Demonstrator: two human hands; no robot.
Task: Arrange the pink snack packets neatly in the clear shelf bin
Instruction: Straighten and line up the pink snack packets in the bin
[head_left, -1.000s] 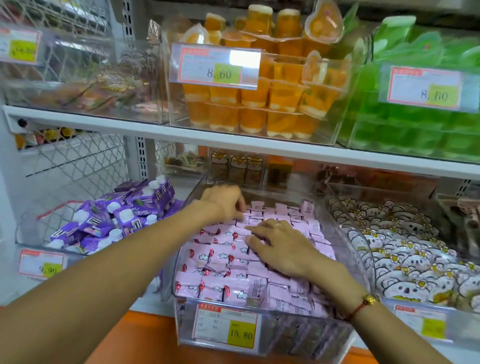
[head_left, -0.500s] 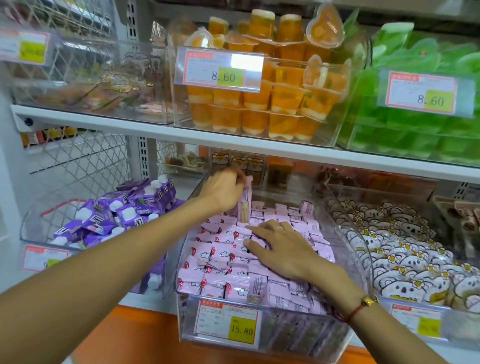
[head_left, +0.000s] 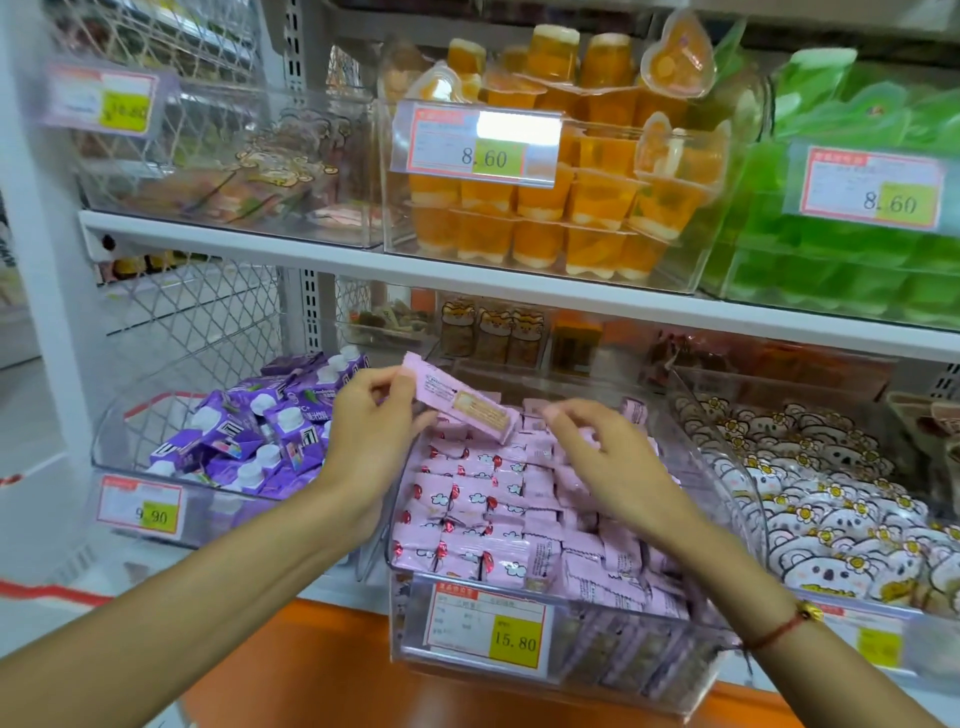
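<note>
**One pink packet lifted above the bin**

The left hand (head_left: 366, 436) pinches a single pink snack packet (head_left: 460, 402) by its left end, holding it tilted above the back of the clear shelf bin (head_left: 519, 670), printed back side facing up. The right hand (head_left: 605, 462) hovers just beside the packet's lower end with fingers loosely spread, gripping nothing; whether a fingertip touches the packet is hard to tell. Under both hands, the rest of the pink packets (head_left: 483, 525) lie in rough rows filling the bin, which carries a price tag (head_left: 485, 631) reading 15.80 on its front. Purple cartons (head_left: 249, 436) sit in the bin to the left, koala-print packets (head_left: 826, 514) to the right.
</note>
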